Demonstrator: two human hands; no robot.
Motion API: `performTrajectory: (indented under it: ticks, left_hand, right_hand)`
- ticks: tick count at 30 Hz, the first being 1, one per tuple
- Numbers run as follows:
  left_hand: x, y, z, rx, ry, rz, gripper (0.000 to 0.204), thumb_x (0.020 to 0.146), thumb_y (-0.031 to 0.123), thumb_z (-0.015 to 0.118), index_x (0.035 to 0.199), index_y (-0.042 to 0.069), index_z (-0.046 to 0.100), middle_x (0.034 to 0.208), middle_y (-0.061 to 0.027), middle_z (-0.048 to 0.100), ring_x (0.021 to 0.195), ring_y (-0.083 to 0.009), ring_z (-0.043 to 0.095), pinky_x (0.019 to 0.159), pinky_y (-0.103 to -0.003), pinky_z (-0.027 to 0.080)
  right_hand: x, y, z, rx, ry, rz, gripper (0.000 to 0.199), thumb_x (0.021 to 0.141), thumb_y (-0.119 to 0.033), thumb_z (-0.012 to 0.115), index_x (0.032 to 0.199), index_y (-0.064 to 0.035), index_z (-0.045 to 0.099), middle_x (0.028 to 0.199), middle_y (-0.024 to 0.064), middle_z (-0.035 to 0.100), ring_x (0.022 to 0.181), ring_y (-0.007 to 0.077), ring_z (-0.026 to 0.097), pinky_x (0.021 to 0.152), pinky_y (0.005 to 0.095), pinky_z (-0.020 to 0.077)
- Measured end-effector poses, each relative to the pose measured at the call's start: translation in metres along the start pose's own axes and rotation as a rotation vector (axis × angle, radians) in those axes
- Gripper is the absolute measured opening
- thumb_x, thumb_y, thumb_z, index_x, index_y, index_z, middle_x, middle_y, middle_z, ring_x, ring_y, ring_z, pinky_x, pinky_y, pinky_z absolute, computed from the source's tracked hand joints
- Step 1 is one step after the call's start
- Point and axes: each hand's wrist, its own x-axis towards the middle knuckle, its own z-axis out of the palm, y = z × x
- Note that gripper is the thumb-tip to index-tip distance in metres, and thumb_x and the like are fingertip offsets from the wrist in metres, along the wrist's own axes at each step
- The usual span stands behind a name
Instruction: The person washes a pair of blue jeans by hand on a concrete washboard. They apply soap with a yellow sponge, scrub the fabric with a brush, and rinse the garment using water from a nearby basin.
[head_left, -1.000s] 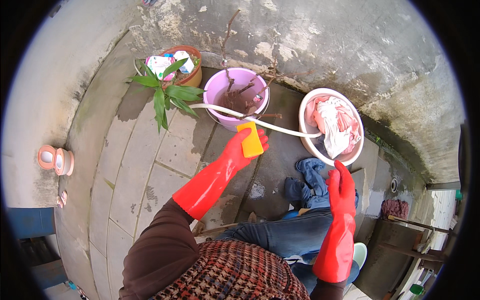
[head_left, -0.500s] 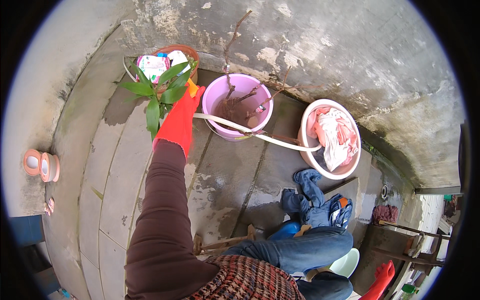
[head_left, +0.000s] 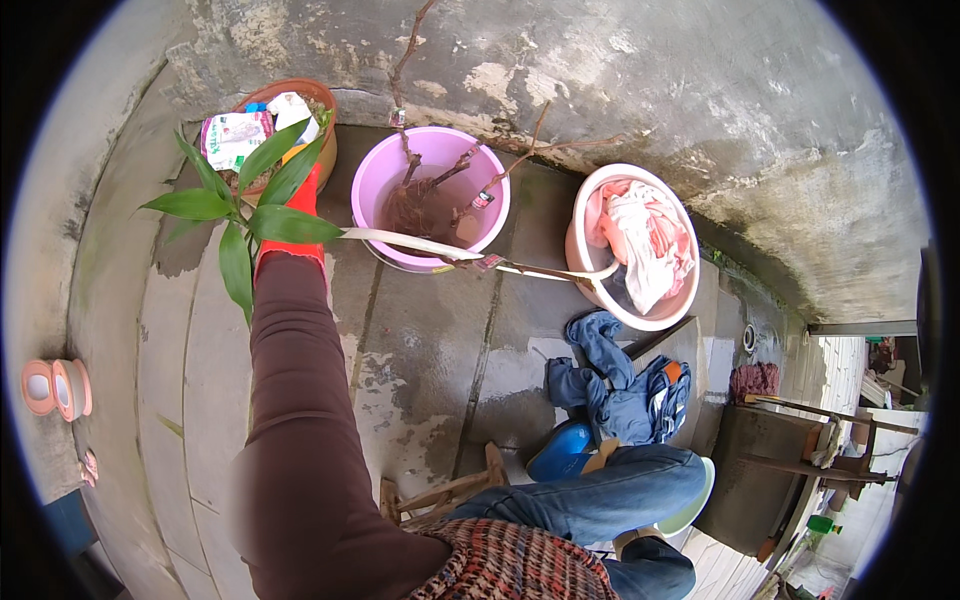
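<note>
My left hand (head_left: 295, 232), in a red rubber glove, reaches to the brown plant pot (head_left: 320, 95) at the far left. Green leaves (head_left: 290, 222) cover part of the glove, and its fingers are hidden, so I cannot see what they hold. White and pink packets (head_left: 236, 138) lie in the pot. A pale hose (head_left: 400, 240) runs from beside the glove, past a lilac bucket (head_left: 365, 185) of murky water with bare woody stems (head_left: 408, 150) in it, to a pink basin (head_left: 574, 245) of wet pink and white cloth (head_left: 655, 240). My right hand is out of view.
Blue jeans (head_left: 640, 400) lie on the wet paved floor beside a blue slipper (head_left: 562, 452). A wooden stool (head_left: 450, 490) is near my legs. A pale green basin (head_left: 690, 505) stands beyond my knee. A stained wall (head_left: 700, 80) closes the far side.
The view has shifted, so the bucket, basin and pot sit further left. My left glove has gone behind the leaves toward the pot. The right glove has left the view.
</note>
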Motion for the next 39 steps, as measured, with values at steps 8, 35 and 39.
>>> performTrajectory:
  ticks: [8, 35, 39]
  left_hand:
    - [0.028, -0.009, -0.022, 0.254, -0.175, 0.336, 0.034, 0.107, 0.018, 0.058, 0.129, -0.008, 0.062, 0.125, -0.0225, 0.064, 0.113, -0.0278, 0.066, 0.096, -0.035, 0.058]
    - [-0.542, -0.439, 0.041, 1.187, -1.085, -0.359, 0.046, 0.100, 0.022, 0.074, 0.138, -0.001, 0.063, 0.100, -0.0067, 0.072, 0.085, -0.0121, 0.065, 0.074, -0.028, 0.053]
    - [-0.614, -0.556, 0.123, 1.353, -1.431, -0.268, 0.053, 0.094, 0.033, 0.081, 0.131, -0.002, 0.068, 0.107, -0.0123, 0.075, 0.092, -0.0188, 0.070, 0.081, -0.032, 0.056]
  right_hand:
    - [0.025, 0.082, -0.083, 0.113, 0.047, 0.154, 0.032, 0.106, -0.041, 0.054, 0.116, -0.0114, 0.063, 0.079, 0.0075, 0.064, 0.047, 0.0175, 0.050, 0.040, 0.0312, 0.0402]
    - [-0.119, 0.076, 0.470, 0.116, -1.052, 0.018, 0.058, 0.099, -0.048, 0.069, 0.131, 0.0004, 0.067, 0.091, 0.0109, 0.072, 0.071, 0.0197, 0.068, 0.060, 0.0346, 0.0528]
    - [-0.136, 0.041, 0.580, 0.138, -1.187, -0.036, 0.070, 0.093, -0.053, 0.074, 0.134, 0.0033, 0.067, 0.108, 0.0198, 0.076, 0.086, 0.0285, 0.074, 0.074, 0.0404, 0.0585]
